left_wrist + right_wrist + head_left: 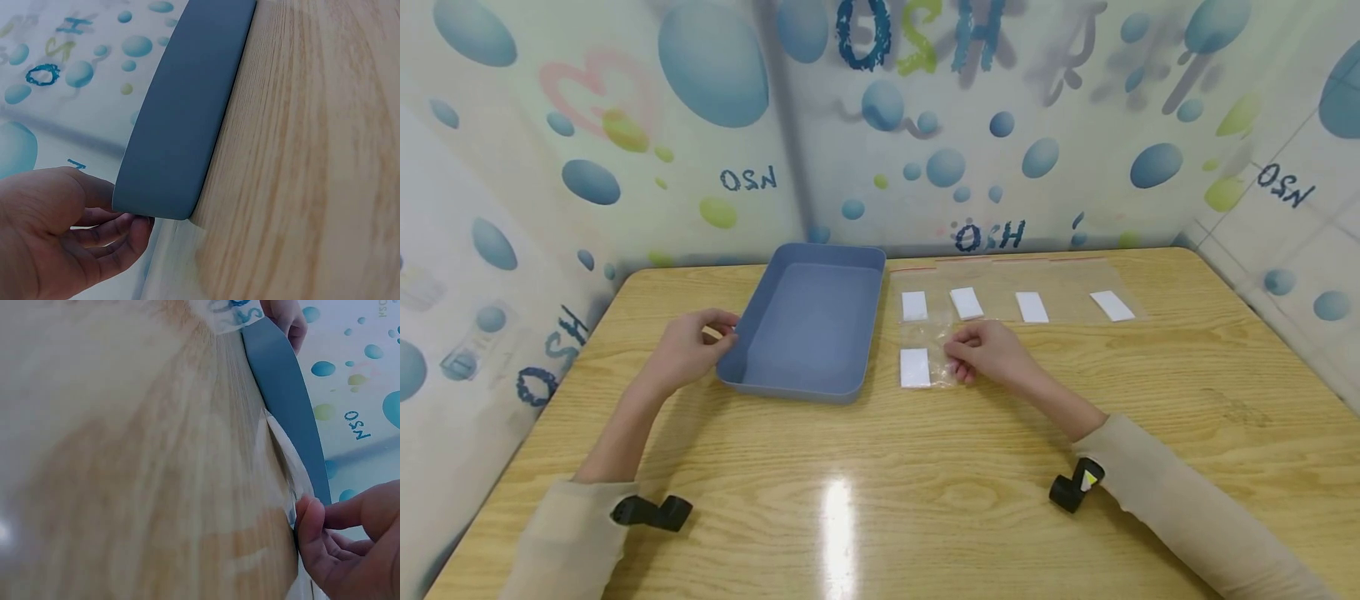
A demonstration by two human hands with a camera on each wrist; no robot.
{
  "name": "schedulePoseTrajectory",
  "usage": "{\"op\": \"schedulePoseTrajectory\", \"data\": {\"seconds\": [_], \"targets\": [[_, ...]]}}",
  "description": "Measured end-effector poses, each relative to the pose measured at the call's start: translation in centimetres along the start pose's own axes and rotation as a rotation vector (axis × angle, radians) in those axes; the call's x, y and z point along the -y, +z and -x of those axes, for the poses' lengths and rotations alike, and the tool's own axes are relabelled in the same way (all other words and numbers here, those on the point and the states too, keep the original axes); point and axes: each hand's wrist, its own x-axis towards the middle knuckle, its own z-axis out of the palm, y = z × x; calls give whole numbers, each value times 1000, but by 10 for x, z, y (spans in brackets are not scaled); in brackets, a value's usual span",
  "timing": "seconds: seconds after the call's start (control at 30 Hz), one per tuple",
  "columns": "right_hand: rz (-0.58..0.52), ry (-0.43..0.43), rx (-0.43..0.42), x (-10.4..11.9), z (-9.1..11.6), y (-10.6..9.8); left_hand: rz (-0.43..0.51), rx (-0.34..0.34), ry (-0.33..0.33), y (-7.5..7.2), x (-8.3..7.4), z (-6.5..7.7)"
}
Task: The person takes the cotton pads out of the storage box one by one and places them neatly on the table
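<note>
A blue-grey rectangular tray (816,325) lies on the wooden table, left of centre. At its left side, my left hand (691,350) holds the rim with bent fingers; the left wrist view shows those fingers against the tray wall (181,119). To the tray's right, my right hand (988,354) pinches the right edge of a clear plastic bag with a white rectangular piece (915,368) in it. The right wrist view has the thumb and fingers on the clear film (290,469). Part of the bag's edge is hidden by the fingers.
Behind the pinched bag, several clear zip bags (1071,287) with red strips lie in a row, white rectangular pieces (1032,307) on or in them. A patterned curtain-like backdrop (887,167) rises at the table's back edge. Black wrist cameras (651,512) sit at both sleeves.
</note>
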Motion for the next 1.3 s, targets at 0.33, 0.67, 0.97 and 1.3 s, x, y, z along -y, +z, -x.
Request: {"op": "schedulePoseTrajectory", "data": {"seconds": [0.33, 0.67, 0.97, 1.3], "targets": [[151, -18, 15, 3, -4, -1, 0, 3, -5, 0, -1, 0], [169, -25, 7, 4, -2, -5, 5, 11, -3, 0, -2, 0], [158, -50, -1, 3, -1, -9, 10, 23, -24, 0, -2, 0], [247, -98, -85, 5, 3, -12, 42, -29, -15, -1, -4, 2]]}}
